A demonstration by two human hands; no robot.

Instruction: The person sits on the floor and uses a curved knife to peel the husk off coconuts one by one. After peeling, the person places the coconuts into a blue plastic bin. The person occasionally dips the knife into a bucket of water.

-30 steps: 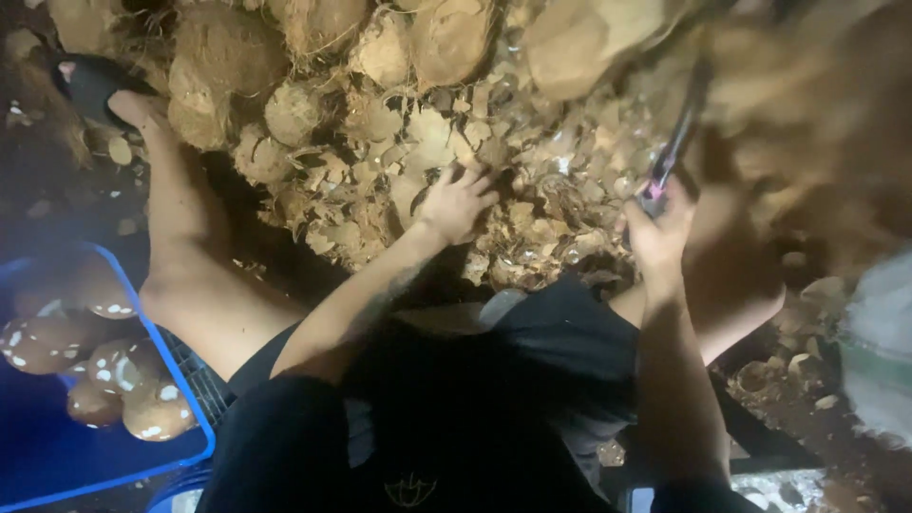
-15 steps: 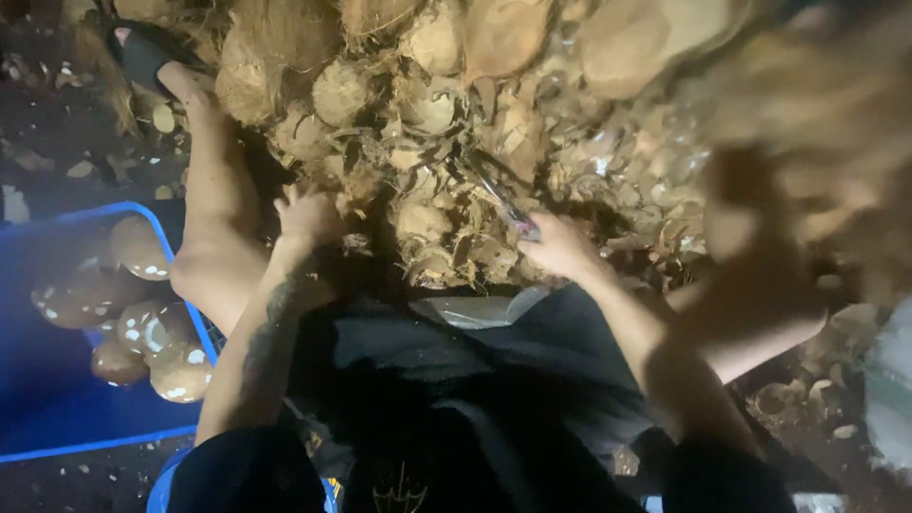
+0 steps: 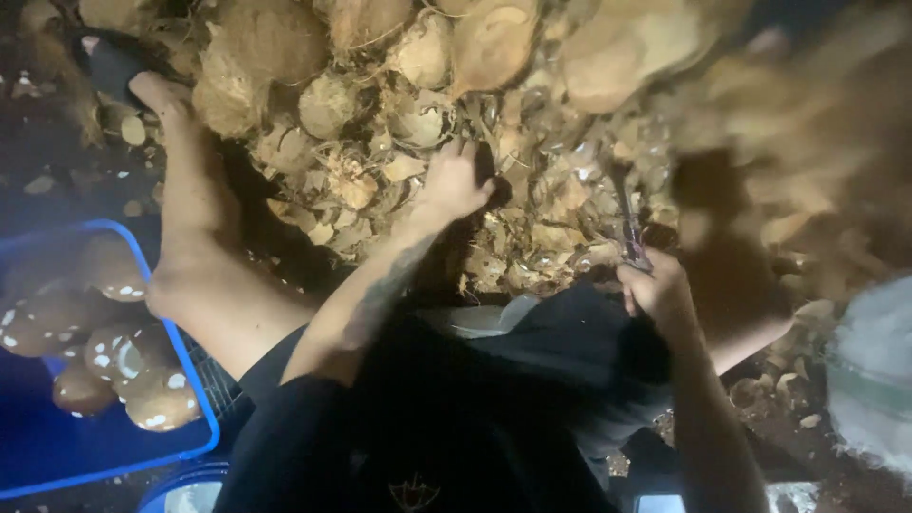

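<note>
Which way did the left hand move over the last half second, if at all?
Yes: left hand went right, away from the bare foot, across the husk pile.

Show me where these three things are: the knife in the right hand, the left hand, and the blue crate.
knife [image 3: 629, 228], head view, on the blade above the fist.
left hand [image 3: 454, 182], head view, on the back of the hand.
blue crate [image 3: 195, 380], head view, on its right rim.

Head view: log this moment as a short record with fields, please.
Setting: seated person facing a husk pile
Left hand: reaching into the husk scraps, fingers on a dark piece
Right hand: gripping a knife, blade pointing into the pile
Left side: blue crate holding peeled coconuts
Left foot: bare, beside the pile
</note>
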